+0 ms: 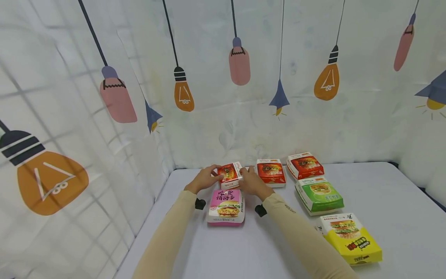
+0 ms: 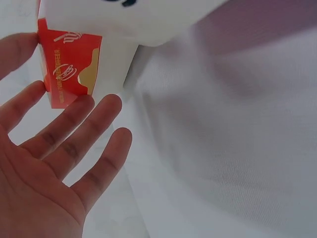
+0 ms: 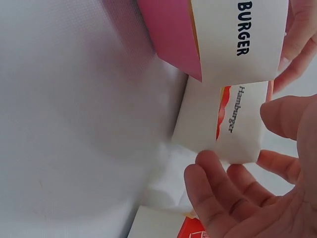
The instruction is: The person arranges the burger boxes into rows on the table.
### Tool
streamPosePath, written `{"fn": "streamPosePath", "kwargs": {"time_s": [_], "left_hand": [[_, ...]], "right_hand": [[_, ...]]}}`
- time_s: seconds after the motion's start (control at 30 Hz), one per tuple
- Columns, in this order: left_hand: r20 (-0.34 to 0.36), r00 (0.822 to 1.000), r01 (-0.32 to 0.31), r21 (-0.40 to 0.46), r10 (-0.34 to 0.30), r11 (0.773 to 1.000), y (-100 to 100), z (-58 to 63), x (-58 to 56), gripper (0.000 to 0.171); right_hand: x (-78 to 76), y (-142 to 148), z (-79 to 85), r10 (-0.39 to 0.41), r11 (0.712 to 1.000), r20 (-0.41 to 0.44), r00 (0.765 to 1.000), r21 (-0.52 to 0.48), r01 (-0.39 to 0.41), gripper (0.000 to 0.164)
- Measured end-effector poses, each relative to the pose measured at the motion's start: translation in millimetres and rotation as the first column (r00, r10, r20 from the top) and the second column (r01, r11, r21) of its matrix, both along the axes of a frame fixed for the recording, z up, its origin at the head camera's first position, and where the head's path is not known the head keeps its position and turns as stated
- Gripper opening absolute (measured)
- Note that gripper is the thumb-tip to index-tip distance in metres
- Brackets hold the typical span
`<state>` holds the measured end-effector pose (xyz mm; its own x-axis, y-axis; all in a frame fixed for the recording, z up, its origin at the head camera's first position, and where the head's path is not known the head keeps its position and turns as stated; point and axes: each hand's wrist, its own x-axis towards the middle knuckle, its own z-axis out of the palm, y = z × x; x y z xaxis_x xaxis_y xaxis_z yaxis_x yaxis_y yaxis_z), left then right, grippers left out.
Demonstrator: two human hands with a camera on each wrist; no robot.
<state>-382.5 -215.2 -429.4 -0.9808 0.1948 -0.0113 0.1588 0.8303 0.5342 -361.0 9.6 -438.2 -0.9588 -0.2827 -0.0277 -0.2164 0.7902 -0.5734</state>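
A small red-and-white hamburger box (image 1: pixel 229 173) is at the back left of the table, between both hands. My left hand (image 1: pixel 204 179) grips its left side, thumb and fingertips against the red side panel (image 2: pixel 69 69) in the left wrist view. From the other side my right hand (image 1: pixel 253 183) holds the box, its thumb at the top edge and fingers along the white side marked "Hamburger" (image 3: pixel 240 116). Directly in front of it lies a pink-and-white burger box (image 1: pixel 226 208), which partly covers it in both wrist views.
To the right of the hands sits another red burger box (image 1: pixel 271 173), with a third red box (image 1: pixel 306 165) beyond. A green box (image 1: pixel 321 195) and a yellow box (image 1: pixel 352 238) line the right side nearer the front. A printed white curtain (image 1: pixel 216 135) borders the table's back.
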Motion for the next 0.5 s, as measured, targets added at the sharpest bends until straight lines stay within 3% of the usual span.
{"fn": "streamPosePath", "kwargs": {"time_s": [0.27, 0.5], "left_hand": [[0.033, 0.999, 0.031, 0.009, -0.032, 0.999, 0.2, 1.2, 1.3, 0.067], [0.036, 0.999, 0.039, 0.015, -0.04, 0.999, 0.8, 1.5, 3.4, 0.066]], "right_hand": [[1.7, 2.6, 0.8, 0.032, 0.999, -0.016, 0.999, -0.017, -0.032, 0.041], [0.6, 2.9, -0.6, 0.055, 0.998, 0.002, 0.998, -0.032, -0.055, 0.04]]}}
